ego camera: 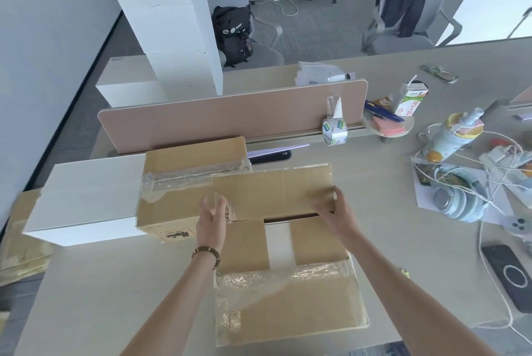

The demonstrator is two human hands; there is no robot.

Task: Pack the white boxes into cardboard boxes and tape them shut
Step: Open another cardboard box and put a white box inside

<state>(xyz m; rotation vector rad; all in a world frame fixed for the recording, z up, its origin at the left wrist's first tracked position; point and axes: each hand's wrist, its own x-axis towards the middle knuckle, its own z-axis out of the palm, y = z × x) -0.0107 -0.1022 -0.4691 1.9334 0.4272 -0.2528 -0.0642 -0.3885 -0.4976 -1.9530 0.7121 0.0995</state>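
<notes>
Open brown cardboard box (285,243): matt corrugated board, flaps edged with wrinkled glossy clear tape. Flat white box (86,200), at 9 o'clock: smooth matt card.

Pale desk (388,197), tan divider panel (230,116), white pillar (161,10), grey carpet (316,33), office chairs (403,39), daylight
</notes>
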